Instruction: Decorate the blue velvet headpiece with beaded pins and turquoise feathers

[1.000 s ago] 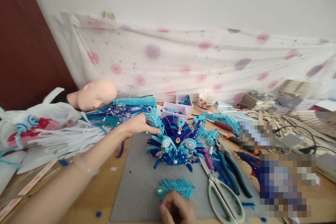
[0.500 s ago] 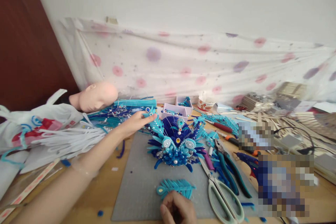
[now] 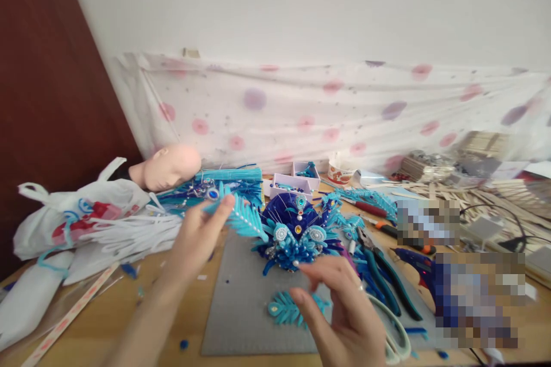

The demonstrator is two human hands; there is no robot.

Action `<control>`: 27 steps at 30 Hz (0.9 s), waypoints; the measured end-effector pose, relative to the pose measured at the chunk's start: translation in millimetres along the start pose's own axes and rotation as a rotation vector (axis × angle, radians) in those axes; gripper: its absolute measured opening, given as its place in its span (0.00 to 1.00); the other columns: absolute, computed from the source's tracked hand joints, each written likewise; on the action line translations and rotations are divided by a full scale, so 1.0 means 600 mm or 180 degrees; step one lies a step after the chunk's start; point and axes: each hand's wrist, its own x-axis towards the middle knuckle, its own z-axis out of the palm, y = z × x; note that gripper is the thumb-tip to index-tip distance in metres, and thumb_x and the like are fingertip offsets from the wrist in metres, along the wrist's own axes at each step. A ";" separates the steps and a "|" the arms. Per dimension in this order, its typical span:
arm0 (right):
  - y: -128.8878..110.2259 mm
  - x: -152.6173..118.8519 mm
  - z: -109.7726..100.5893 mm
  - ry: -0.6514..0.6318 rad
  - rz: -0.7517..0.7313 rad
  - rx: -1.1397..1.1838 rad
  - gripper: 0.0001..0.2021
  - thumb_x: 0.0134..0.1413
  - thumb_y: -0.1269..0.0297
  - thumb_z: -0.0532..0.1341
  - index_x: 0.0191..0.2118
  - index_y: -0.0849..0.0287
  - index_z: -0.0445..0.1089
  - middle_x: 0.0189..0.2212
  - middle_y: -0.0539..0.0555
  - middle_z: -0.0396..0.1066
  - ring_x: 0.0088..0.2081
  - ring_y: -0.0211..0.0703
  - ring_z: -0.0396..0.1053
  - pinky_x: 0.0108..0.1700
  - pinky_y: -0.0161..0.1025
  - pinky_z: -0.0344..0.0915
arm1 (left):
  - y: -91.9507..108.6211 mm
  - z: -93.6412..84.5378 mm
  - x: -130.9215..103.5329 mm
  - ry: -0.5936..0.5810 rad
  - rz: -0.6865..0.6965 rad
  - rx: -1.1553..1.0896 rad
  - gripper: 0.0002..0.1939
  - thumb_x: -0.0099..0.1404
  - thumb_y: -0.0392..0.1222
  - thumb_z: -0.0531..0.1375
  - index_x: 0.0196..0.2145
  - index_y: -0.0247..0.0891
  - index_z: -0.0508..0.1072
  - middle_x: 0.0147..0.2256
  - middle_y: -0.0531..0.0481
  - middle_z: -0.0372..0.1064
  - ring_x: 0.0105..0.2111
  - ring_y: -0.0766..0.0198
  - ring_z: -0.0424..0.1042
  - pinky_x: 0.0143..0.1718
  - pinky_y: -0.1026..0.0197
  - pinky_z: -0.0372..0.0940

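Observation:
My left hand (image 3: 204, 229) pinches a light-blue feather-shaped piece (image 3: 247, 219) trimmed with small pearls, with a dark-blue gem at its upper end. The piece's lower tip overlaps the left side of a blue beaded headpiece (image 3: 297, 235). In front of the headpiece my right hand (image 3: 344, 304) is raised, thumb and forefinger apart with nothing between them. Behind its thumb, a second light-blue feather piece (image 3: 286, 308) lies on the grey cutting mat (image 3: 241, 321), partly hidden. The right hand also covers part of the green-handled scissors (image 3: 402, 332).
Pliers (image 3: 381, 269) and a glue gun (image 3: 415, 264) lie to the right. A mannequin head (image 3: 167, 167), white plastic bag (image 3: 51, 206) and white strips (image 3: 138, 232) are at the left. Small open boxes (image 3: 293, 188) stand behind the headpiece.
My left hand has drawn back toward me, lifting the feather piece away from beside the headpiece. My right hand has risen from the mat's front edge and opened. The view has shifted slightly.

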 end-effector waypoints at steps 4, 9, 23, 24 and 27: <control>-0.002 0.026 0.034 0.0037 0.0033 -0.0042 0.14 0.57 0.65 0.70 0.49 0.47 0.77 0.44 0.56 0.72 0.46 0.46 0.73 0.45 0.41 0.72 | -0.001 0.038 -0.083 -0.0170 -0.0237 -0.0203 0.26 0.58 0.67 0.61 0.28 0.39 0.75 0.22 0.52 0.71 0.27 0.60 0.71 0.30 0.62 0.67; 0.017 -0.005 0.044 0.0093 0.0402 0.0278 0.11 0.55 0.67 0.71 0.43 0.44 0.81 0.45 0.54 0.75 0.46 0.46 0.74 0.43 0.40 0.74 | -0.009 0.071 -0.125 -0.0355 -0.0455 -0.0701 0.28 0.55 0.68 0.64 0.33 0.38 0.80 0.34 0.43 0.81 0.37 0.51 0.79 0.41 0.56 0.74; 0.024 -0.024 0.024 0.0134 0.0805 0.0253 0.04 0.56 0.66 0.70 0.34 0.48 0.81 0.55 0.54 0.73 0.51 0.50 0.72 0.48 0.46 0.72 | -0.043 0.094 -0.160 -0.0514 -0.0367 -0.0839 0.31 0.64 0.70 0.55 0.42 0.40 0.83 0.39 0.43 0.82 0.41 0.50 0.80 0.42 0.58 0.73; 0.024 -0.023 0.022 0.0049 0.0874 0.0195 0.03 0.57 0.66 0.69 0.33 0.49 0.81 0.53 0.55 0.74 0.51 0.51 0.72 0.50 0.47 0.71 | -0.045 0.094 -0.161 -0.0504 -0.0313 -0.0791 0.32 0.64 0.70 0.55 0.41 0.40 0.83 0.39 0.42 0.81 0.41 0.50 0.79 0.43 0.58 0.72; 0.024 -0.022 0.019 -0.0152 0.1030 0.0067 0.05 0.59 0.65 0.67 0.31 0.52 0.78 0.46 0.55 0.77 0.50 0.50 0.73 0.50 0.46 0.67 | -0.051 0.095 -0.162 -0.0511 -0.0262 -0.0681 0.33 0.65 0.70 0.52 0.40 0.40 0.83 0.39 0.42 0.81 0.41 0.51 0.78 0.43 0.58 0.71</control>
